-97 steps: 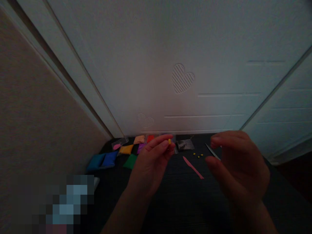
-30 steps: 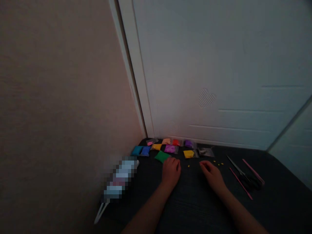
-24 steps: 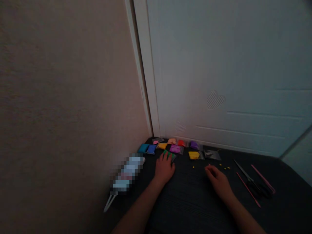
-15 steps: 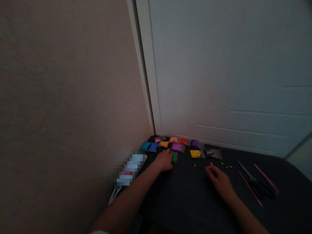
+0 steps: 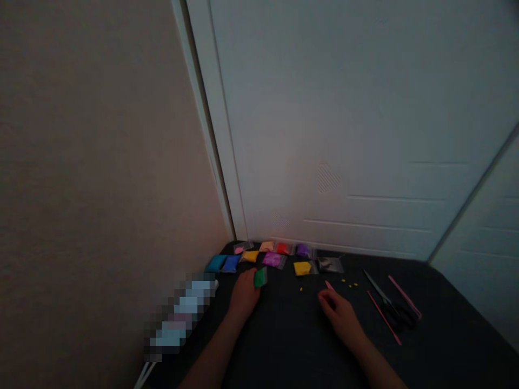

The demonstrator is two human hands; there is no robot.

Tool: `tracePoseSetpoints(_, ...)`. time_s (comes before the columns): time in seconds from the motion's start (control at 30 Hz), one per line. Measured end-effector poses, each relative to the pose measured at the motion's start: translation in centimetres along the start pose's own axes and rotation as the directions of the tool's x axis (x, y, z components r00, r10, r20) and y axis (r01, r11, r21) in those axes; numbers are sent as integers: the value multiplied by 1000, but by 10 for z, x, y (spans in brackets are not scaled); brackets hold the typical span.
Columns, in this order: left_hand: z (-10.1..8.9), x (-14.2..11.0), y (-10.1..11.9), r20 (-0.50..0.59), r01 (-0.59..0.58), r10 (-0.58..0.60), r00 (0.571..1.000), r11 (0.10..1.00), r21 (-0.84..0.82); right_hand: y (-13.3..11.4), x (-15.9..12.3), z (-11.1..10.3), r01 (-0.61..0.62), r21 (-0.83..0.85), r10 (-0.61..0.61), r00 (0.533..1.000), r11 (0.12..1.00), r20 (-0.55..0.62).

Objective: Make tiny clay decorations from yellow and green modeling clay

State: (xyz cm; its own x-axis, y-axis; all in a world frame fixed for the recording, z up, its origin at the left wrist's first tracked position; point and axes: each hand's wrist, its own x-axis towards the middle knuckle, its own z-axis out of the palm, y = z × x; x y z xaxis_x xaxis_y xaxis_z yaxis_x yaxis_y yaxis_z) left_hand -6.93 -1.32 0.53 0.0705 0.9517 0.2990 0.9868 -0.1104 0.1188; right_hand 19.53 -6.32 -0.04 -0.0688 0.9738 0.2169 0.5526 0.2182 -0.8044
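My left hand [image 5: 245, 292] pinches a green packet [image 5: 260, 277] at the dark surface [image 5: 284, 340]; my right hand [image 5: 339, 316], pinching a pink tool [image 5: 328, 284], could scatter nearby yellow bits [image 5: 350, 286] by brushing them.

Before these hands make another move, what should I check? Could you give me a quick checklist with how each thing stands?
1. Green packet at the left hand's fingers: ok
2. Firm grip on it: cannot tell
3. Right hand empty: cannot tell; a pink tip shows just beyond it
4. Scissors clear of both hands: ok
5. Yellow bits clear of both hands: ok
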Motion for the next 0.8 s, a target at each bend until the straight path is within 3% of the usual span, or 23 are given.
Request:
tracePoseSetpoints(0.33, 1, 4, 10, 117, -105, 100, 988, 994, 35, 1, 5, -5, -99, 67, 104, 991, 993, -86)
tracePoseSetpoints(0.53, -2, 7, 13, 132, -92, 84, 988, 994, 60, -8, 3, -8, -132, 128, 141, 988, 983, -59)
tracePoseSetpoints(0.67, -2, -5, 29, 170, -163, 153, 973, 986, 44, -16, -1, -5, -225, 246, 203, 973, 943, 114)
tracePoseSetpoints(0.8, -2, -25, 52, 179, -319, 321, 930, 947, -42, -27, -10, 5, -353, 349, 204, 894, 868, 398)
